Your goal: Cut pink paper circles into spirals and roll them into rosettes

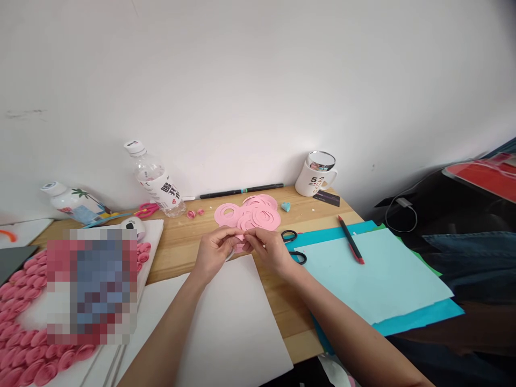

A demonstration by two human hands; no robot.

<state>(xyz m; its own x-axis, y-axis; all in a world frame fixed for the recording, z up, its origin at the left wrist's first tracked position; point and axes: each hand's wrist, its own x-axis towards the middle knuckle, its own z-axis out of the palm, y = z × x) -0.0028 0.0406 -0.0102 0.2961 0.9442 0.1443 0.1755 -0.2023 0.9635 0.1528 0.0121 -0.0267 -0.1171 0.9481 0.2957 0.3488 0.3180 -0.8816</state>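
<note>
My left hand and my right hand meet over the middle of the table, their fingertips pinched together on a small piece of pink paper. Its exact shape is mostly covered by my fingers. Just behind them lies a loose pile of pink paper spirals. Black-handled scissors rest beside my right hand, their blades hidden beneath it. White paper sheets lie under my forearms. Two small rolled pink paper flowers sit left of the spirals, and a small blue rolled paper piece sits right.
A water bottle, a second bottle and a lidded mug stand along the wall. Light blue paper bears a pen on the right. On the left is a board with many pink paper flowers, partly blurred out.
</note>
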